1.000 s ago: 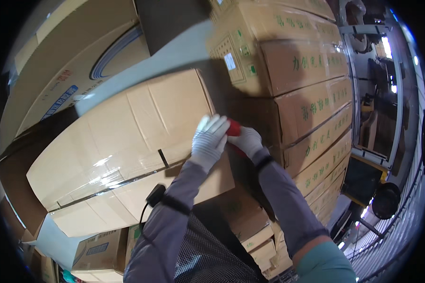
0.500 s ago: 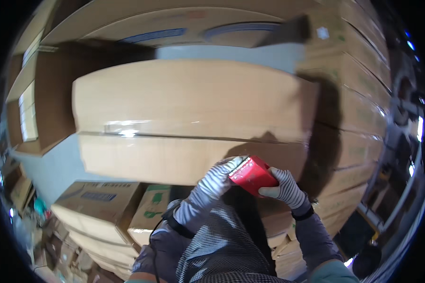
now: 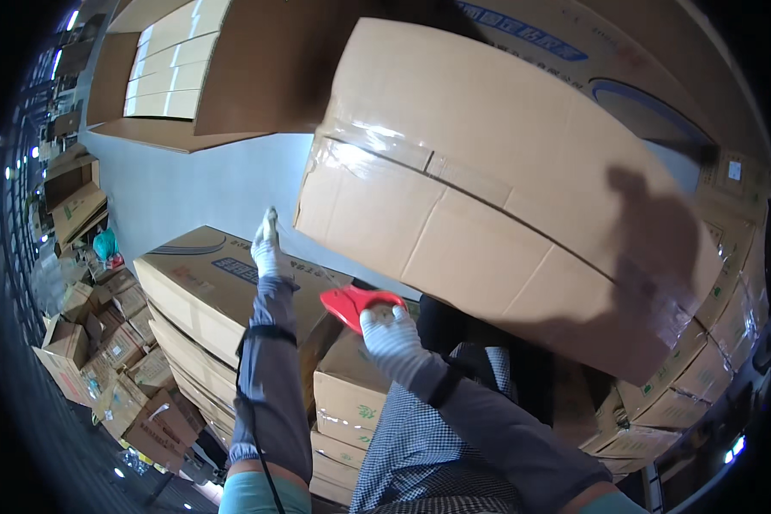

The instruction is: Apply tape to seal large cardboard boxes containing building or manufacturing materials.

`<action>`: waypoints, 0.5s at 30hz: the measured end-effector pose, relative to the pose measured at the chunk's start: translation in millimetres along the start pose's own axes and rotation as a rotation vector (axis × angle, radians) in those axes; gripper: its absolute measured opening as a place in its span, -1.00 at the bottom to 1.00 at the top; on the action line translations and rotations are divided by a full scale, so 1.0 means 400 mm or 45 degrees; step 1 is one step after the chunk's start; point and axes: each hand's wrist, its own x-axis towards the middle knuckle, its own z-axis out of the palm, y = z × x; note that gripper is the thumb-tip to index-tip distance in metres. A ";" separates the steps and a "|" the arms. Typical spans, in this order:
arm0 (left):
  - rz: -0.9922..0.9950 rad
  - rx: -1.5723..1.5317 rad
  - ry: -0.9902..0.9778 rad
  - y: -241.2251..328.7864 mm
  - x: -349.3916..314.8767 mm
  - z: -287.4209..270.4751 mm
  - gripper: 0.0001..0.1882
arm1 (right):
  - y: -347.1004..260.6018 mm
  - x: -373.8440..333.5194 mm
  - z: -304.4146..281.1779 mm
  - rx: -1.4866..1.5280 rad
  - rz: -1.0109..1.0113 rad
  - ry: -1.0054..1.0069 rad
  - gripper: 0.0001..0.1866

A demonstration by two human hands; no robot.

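Observation:
My right hand (image 3: 397,346), in a striped white glove, is wrapped round the handle of a red tape dispenser (image 3: 351,305). To its left, my gloved left hand (image 3: 268,248) is raised with the fingers pressed together. A faint clear strip, apparently packing tape, runs between that hand and the dispenser. Just ahead lies a large closed carton (image 3: 488,163), tilted across the view. Clear tape shines on its left end, and a long seam crosses its side.
At the upper left stands an open carton (image 3: 274,73) with pale boxes (image 3: 176,64) inside. Stacked cartons (image 3: 201,265) rise at the near left, and more wrapped cartons (image 3: 737,317) stand on the right. A heap of loose boxes (image 3: 124,343) fills the far left.
The view has swung left, so the large carton looks tilted. My hands, formerly together on the dispenser, have moved apart; the left one has let go of it, and a clear strip shows between them.

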 end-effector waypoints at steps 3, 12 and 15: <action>-0.387 -0.103 -0.479 0.068 0.287 -0.131 -0.56 | -0.079 0.117 -0.080 0.279 0.021 0.094 -0.65; 0.109 0.501 0.203 0.037 -0.175 0.182 -0.24 | 0.334 -0.421 -0.232 0.328 0.141 -0.118 -0.55; -0.230 0.501 0.337 -0.001 -0.585 0.427 -0.26 | 0.501 -0.721 -0.252 0.245 0.307 -0.319 -0.54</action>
